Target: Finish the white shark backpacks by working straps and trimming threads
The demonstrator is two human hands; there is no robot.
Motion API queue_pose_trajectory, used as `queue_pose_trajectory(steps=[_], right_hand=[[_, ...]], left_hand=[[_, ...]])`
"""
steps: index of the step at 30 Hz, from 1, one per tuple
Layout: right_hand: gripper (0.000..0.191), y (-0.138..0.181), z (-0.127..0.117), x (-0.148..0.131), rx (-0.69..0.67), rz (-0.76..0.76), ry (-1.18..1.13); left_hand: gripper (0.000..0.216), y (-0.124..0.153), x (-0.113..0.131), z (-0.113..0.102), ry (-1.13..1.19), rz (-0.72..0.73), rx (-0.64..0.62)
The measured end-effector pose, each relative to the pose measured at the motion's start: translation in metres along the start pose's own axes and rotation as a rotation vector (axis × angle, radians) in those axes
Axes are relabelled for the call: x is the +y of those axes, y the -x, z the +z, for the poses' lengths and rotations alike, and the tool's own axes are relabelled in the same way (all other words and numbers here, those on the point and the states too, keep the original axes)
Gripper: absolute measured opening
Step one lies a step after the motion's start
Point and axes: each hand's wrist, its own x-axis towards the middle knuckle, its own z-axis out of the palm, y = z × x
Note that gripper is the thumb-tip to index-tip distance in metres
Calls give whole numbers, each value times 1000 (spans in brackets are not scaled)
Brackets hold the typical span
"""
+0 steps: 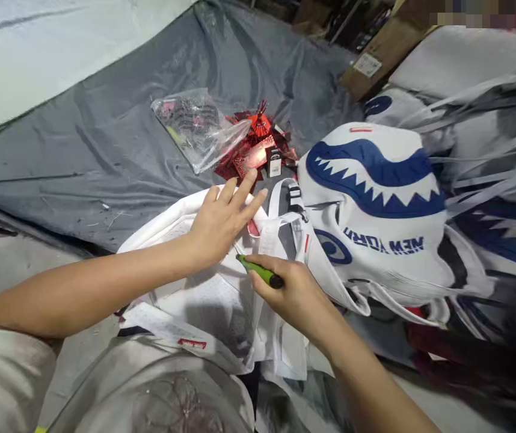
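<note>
My left hand (224, 219) lies flat with fingers stretched out on a white backpack (204, 294), pressing near its top edge. My right hand (291, 291) is closed round a small tool with a green handle (258, 272), its tip pointing toward the backpack just below my left hand. White straps (280, 231) with a black buckle run from the bag toward the right.
A white backpack with a blue shark mouth and "NEW YORK" lettering (375, 198) lies at right atop a pile of similar bags. Red shiny tags (258, 150) and a clear plastic bag (197, 126) rest on grey sheeting (82, 156). A cardboard box (379, 54) stands behind.
</note>
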Motion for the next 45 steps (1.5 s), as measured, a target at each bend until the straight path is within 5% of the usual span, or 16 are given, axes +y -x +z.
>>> queue_pose_trajectory(steps=[7, 13, 17, 21, 24, 28, 33, 45], right_hand=[[36, 4, 3, 4, -20, 44, -7], [30, 26, 9, 3, 105, 44, -23], [34, 42, 20, 3, 373, -334, -207], [40, 17, 28, -3, 754, -499, 192], [59, -21, 35, -10, 621, -364, 547], [84, -57, 44, -18, 506, -262, 707], [75, -71, 51, -15, 492, -248, 657], [81, -78, 57, -5, 543, -225, 691]], left_hand=[[81, 0, 0, -9, -42, 17, -44], [112, 6, -19, -54, -43, -22, -288], [126, 13, -27, -74, 5, -147, -450], [128, 16, -24, -63, 55, -173, -387], [118, 18, -24, -50, 93, -205, -305], [116, 20, -29, -45, 105, -205, -308], [122, 23, -33, -40, 23, -284, -417], [95, 28, -62, -7, 87, -136, -263]])
